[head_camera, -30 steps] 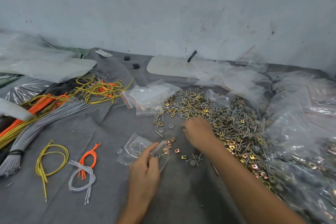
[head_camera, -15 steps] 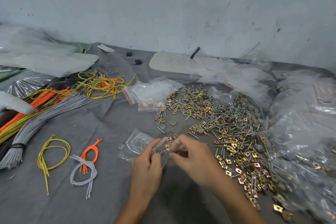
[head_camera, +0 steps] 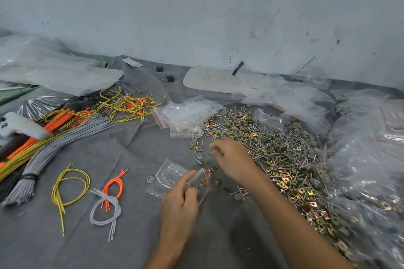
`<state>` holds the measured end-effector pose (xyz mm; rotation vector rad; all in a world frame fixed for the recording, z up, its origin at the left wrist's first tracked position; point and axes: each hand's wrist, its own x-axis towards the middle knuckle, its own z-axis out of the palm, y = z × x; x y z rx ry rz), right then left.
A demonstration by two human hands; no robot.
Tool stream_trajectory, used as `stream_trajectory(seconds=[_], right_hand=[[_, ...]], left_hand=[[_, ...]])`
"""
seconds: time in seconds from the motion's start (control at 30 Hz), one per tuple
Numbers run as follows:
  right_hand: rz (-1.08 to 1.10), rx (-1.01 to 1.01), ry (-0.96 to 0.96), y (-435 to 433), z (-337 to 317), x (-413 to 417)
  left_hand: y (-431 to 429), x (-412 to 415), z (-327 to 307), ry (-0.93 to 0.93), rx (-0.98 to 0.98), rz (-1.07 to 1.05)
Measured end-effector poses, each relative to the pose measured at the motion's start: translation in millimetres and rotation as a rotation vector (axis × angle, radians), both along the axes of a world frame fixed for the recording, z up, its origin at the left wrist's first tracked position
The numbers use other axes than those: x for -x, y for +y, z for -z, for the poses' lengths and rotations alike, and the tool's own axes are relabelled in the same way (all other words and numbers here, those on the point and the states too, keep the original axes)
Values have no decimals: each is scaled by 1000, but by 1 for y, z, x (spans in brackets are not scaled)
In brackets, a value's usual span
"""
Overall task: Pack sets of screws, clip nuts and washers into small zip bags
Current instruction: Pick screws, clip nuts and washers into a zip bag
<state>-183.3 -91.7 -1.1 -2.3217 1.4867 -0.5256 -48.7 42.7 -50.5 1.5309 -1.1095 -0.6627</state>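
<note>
Away from the small zip bag [head_camera: 202, 183] now, the right hand [head_camera: 234, 159] pinches one grey washer [head_camera: 211, 152] at the hardware pile [head_camera: 284, 155] edge; the left hand [head_camera: 180, 205] grips that one bag over the grey cloth [head_camera: 131, 247].

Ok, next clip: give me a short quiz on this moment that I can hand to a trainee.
1. True or false: the left hand holds a small zip bag over the grey cloth.
2. Where does the loose pile of screws, clip nuts and washers lie? A) in a box; B) on the cloth, mostly right of the right hand; C) under the wire bundles.
3. Fill in: the right hand's fingertips pinch a small grey ____.

Key: 1 true; 2 B; 3 washer.
</note>
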Motion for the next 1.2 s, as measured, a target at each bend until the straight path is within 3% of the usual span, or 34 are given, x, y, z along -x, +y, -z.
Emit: stream_trajectory(seconds=[0.13, 0.2, 0.33, 0.47, 0.53, 0.77, 0.93, 1.03, 1.2], right_hand=[[9, -1, 171, -22, 18, -11], [34, -34, 152, -22, 22, -12], [52, -67, -57, -6, 13, 0], [45, -149, -401, 44, -6, 14], [-4, -164, -467, 72, -9, 15], [-132, -10, -167, 100, -3, -7], [-67, -107, -373, 73, -11, 2], [0, -72, -211, 41, -13, 5], [-88, -79, 74, 2, -6, -19]], left_hand=[[-1, 1, 0, 21, 0, 4], [-1, 1, 1, 35, -2, 6], [-1, 0, 4, 18, -18, 11], [-3, -1, 6, -32, -26, -2], [-3, 0, 5, -59, -22, -7], [-1, 0, 1, -18, -19, -23], [-2, 0, 2, -8, -26, -45], [-2, 1, 3, 16, -28, -37], [0, 1, 2, 5, -16, -30]])
